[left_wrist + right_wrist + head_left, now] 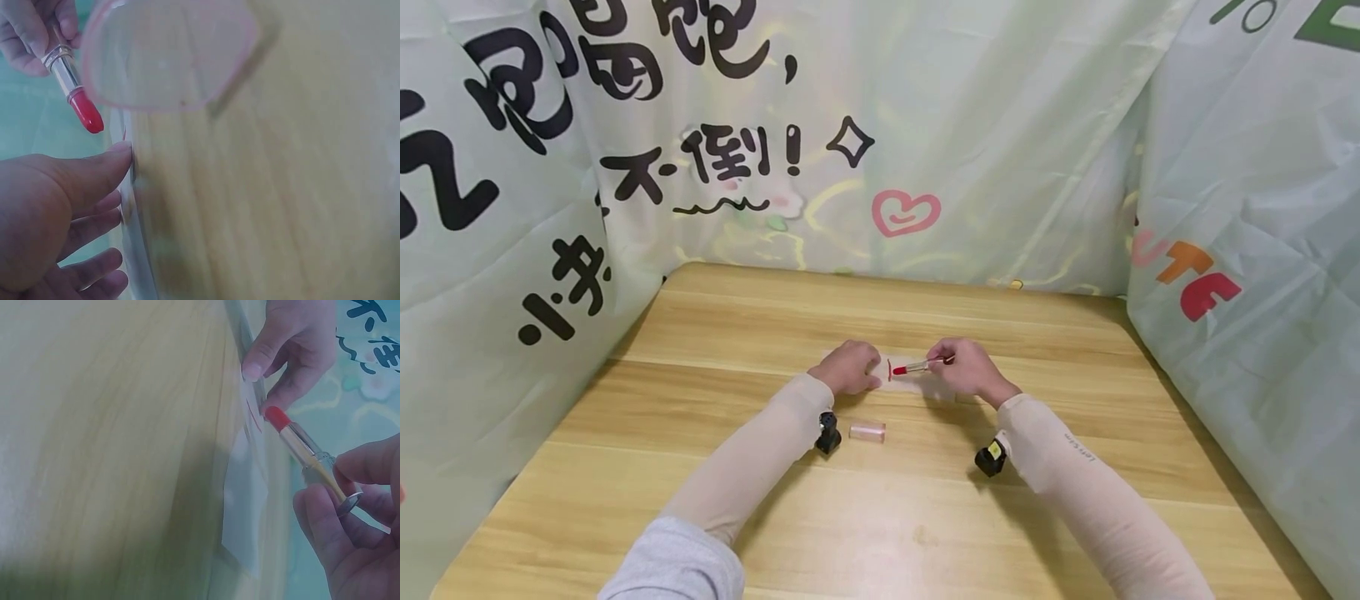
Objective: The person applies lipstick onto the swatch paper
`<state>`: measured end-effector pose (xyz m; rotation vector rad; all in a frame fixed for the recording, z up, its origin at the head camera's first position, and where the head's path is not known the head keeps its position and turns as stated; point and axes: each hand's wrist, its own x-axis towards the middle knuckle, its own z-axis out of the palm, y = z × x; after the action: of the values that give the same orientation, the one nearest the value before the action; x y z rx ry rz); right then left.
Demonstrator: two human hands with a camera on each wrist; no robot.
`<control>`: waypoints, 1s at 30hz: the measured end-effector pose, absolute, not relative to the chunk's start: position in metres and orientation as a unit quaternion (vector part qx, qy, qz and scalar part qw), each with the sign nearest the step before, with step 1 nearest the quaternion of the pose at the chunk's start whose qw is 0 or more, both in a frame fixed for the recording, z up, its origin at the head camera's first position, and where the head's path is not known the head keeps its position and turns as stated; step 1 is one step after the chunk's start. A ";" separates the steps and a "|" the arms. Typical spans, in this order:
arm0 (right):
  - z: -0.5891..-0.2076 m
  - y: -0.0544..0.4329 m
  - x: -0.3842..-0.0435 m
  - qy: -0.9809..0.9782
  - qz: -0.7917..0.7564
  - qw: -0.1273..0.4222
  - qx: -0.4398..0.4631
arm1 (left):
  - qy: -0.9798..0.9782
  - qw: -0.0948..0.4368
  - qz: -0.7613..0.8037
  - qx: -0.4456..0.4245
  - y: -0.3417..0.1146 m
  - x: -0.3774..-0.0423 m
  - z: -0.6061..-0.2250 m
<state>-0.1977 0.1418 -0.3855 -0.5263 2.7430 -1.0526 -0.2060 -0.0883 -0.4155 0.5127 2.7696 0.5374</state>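
A red lipstick (917, 367) with a silver and clear case is pinched in the right hand (970, 367), its red tip pointing left. Under that tip lies a strip of white paper (244, 494) bearing a thin red line (253, 415). The left hand (848, 367) rests at the paper's left end, thumb and fingertips touching it, fingers lightly bent. In the right wrist view, the lipstick tip (276, 417) appears close to the left fingers; whether it touches the paper I cannot tell. Nearer the body, a pinkish see-through cap (867, 432) lies on its side.
The wooden table (775, 517) extends to hanging printed cloth (1000, 150) at the back and both sides. Small black cameras sit on the left wrist (828, 433) and the right wrist (990, 458), just above the tabletop.
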 end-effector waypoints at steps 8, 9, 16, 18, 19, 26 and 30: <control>-0.386 0.146 -0.200 0.917 -0.350 0.069 -0.179 | 0.956 0.131 0.186 0.184 -0.089 -0.207 -0.414; -0.386 0.147 -0.201 0.917 -0.351 0.070 -0.178 | 0.956 0.130 0.188 0.184 -0.089 -0.207 -0.414; -0.385 0.151 -0.201 0.917 -0.354 0.068 -0.171 | 0.952 0.131 0.209 0.180 -0.087 -0.206 -0.411; -0.385 0.152 -0.200 0.917 -0.354 0.068 -0.170 | 0.951 0.131 0.211 0.182 -0.087 -0.206 -0.410; -0.384 0.153 -0.200 0.917 -0.354 0.067 -0.169 | 0.951 0.131 0.213 0.183 -0.086 -0.206 -0.411; -0.383 0.159 -0.201 0.921 -0.350 0.063 -0.160 | 0.950 0.124 0.208 0.198 -0.081 -0.208 -0.410; -0.383 0.163 -0.202 0.922 -0.350 0.061 -0.153 | 0.949 0.120 0.203 0.208 -0.078 -0.210 -0.410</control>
<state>-0.2018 0.1628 -0.3833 -0.4616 2.7907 -1.0590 -0.2097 -0.0778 -0.4101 0.6082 2.7732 0.5935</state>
